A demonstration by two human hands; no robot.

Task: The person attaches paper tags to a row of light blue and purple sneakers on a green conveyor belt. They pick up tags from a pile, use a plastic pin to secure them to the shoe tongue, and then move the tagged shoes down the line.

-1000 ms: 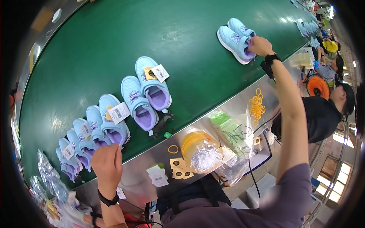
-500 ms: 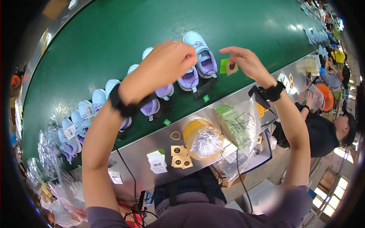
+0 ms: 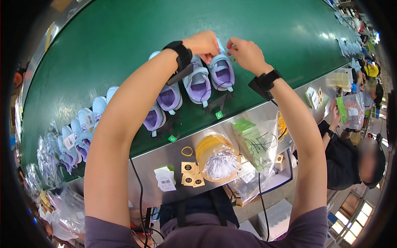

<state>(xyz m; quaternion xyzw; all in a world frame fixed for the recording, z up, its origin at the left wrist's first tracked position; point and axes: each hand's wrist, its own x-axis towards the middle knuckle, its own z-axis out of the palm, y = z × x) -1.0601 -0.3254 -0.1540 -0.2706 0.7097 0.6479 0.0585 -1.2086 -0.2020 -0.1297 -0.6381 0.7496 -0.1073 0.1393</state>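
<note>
Just now, both bare hands are working close together at the far end of the arms' reach, over a light-blue shoe with a lilac lining. This shoe is sitting on the green belt, its toe pointing to the far side and its heel facing near, at the right end of a slanting row. The left hand is bending down over its laced front, fingers curled and seemingly touching the upper; whether they are grasping anything, I cannot tell. The right hand is hanging just right of the shoe, thumb and forefinger drawn nearly together; whether something thin is lying between them is also unclear. Black bands are circling both wrists.

Just left, a matching shoe is standing beside the first, and more blue shoes are continuing toward the near left, partly hidden behind the left forearm. A green square label is lying near the heels. On the metal ledge, nearer, white tags, tan square cards and a clear bag of green pieces are lying. To the right, a person in black is handling a clear bag with pinkish contents.
</note>
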